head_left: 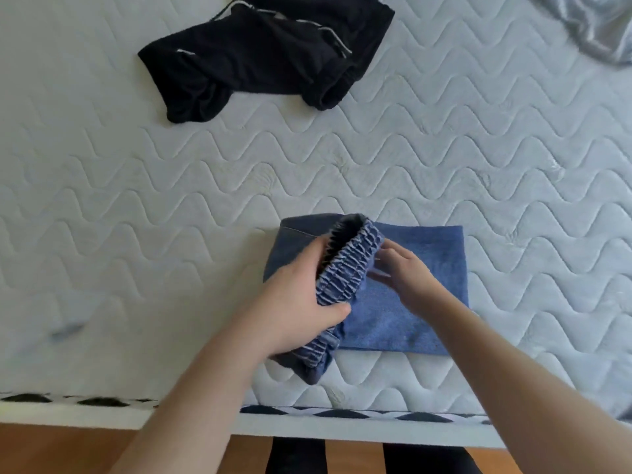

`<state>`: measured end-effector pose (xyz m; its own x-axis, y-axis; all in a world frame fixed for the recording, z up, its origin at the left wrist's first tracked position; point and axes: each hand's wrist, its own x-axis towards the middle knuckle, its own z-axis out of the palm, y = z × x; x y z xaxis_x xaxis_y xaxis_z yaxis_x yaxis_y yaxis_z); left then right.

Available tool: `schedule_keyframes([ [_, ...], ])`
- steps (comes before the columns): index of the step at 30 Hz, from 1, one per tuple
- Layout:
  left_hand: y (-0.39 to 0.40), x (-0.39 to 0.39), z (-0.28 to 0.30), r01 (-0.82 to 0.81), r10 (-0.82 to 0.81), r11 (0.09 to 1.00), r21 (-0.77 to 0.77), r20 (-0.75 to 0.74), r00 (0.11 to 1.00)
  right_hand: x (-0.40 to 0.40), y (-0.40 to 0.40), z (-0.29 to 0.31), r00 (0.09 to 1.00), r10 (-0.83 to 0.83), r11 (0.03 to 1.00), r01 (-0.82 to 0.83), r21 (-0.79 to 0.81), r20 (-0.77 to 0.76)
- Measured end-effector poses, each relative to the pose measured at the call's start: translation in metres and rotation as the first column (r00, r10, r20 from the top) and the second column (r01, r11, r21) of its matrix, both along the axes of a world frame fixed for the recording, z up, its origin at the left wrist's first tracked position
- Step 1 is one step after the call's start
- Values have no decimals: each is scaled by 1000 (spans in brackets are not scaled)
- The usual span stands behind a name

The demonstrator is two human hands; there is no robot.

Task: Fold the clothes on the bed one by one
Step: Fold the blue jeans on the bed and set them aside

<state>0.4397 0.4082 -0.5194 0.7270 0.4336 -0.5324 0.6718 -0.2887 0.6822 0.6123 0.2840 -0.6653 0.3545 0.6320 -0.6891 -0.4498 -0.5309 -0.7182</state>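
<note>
Blue denim shorts with a stretchy gathered waistband [345, 268] lie near the front edge of the white quilted mattress [136, 200]. All places here are told from these shorts. The left hand [301, 302] grips the waistband, thumb on the near side and fingers curled inside the opening, and lifts that end up. The right hand [403, 271] is just to the right, fingers out fairly straight and touching the flat, already folded blue part. The waistband's long line runs from near-left to far-right, between the two hands. The left hand has the hold, so I think it will tip the band over to the right. Black shorts [266, 53] lie far behind, well apart. A grey cloth [595, 25] lies far behind to the right.
</note>
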Motion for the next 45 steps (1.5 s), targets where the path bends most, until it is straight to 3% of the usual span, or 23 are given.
schedule_keyframes([
  [3,-45,48,-47,-20,22,999,37,-48,999,25,-34,13,964,-223,974,227,13,-143],
  [7,-94,88,-99,-35,43,995,88,-91,995,40,-64,15,932,-323,945,326,-9,-162],
  [10,-105,94,-120,26,-34,992,-120,-63,997,42,-75,10,959,-275,959,268,-89,-67],
  [12,-96,86,-126,36,-46,964,-264,-29,999,36,-78,4,973,-219,961,229,-153,75],
  [13,-88,83,-129,31,-32,965,-262,-1,999,33,-80,-1,969,-189,959,217,-181,160],
  [16,-52,79,-136,-4,-5,997,71,129,992,26,-80,-15,909,-103,952,207,-224,403],
  [19,-14,91,-142,125,-188,916,381,132,973,34,-80,-18,881,-129,951,240,-195,456],
  [22,10,107,-147,353,-400,842,408,35,916,42,-89,-9,927,-142,981,178,-76,347],
  [24,14,115,-149,436,-504,805,401,77,860,45,-96,-3,942,-166,985,171,7,293],
  [26,14,120,-151,488,-550,794,364,87,830,47,-100,1,949,-182,983,181,28,258],
  [29,9,130,-160,508,-521,813,285,-37,853,48,-101,-4,927,-233,968,249,-15,293],
  [34,-11,153,-187,513,-486,743,431,-179,855,53,-90,-22,849,-219,902,364,-232,481],
  [38,-29,155,-205,471,-415,670,574,-236,879,58,-84,-36,764,-11,878,316,-360,646],
  [41,-35,148,-206,370,-378,687,625,-127,917,53,-74,-37,597,308,748,330,-577,741],
  [45,-30,137,-192,191,-349,672,716,78,934,31,-59,-32,315,386,855,231,-464,867],
])
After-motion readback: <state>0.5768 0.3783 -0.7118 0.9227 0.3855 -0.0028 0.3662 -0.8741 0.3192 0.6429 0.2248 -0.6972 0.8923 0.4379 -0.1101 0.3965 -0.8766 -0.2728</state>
